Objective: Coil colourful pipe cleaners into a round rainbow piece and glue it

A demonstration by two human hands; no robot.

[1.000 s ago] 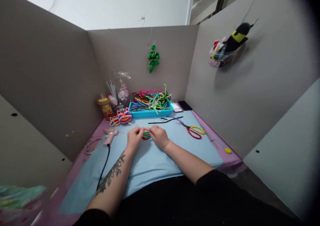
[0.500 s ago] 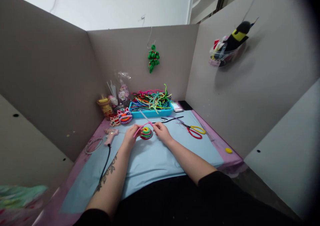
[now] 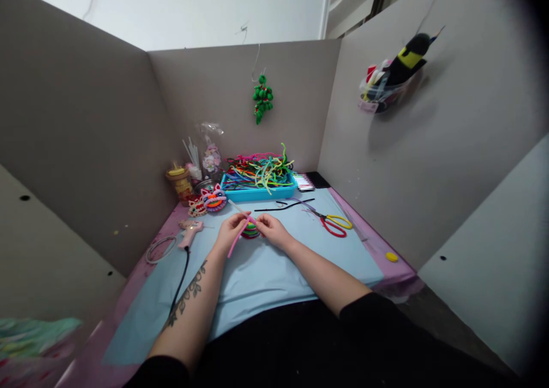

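Note:
My left hand (image 3: pixel 231 231) pinches a pink pipe cleaner (image 3: pixel 237 242), one end of which hangs down toward me. Fingers closed, my right hand (image 3: pixel 271 230) grips the same pipe cleaner close by, where it meets a thin whitish stick (image 3: pixel 237 207) that slants up to the left. The two hands nearly touch. Just under them on the blue cloth sits a round piece in coloured rings (image 3: pixel 250 234), partly covered by the fingers.
A blue tray (image 3: pixel 259 195) of pipe cleaners stands behind the hands. Scissors (image 3: pixel 334 224) lie to the right, near a black pipe cleaner (image 3: pixel 285 207). At left are a pink glue gun (image 3: pixel 190 234) with its cord and a lion-head figure (image 3: pixel 214 198). Grey panels (image 3: pixel 240 102) enclose the table.
My right hand has moved left, up to my left hand. The pink pipe cleaner now hangs lower and steeper, and the whitish stick has shifted left with the hands.

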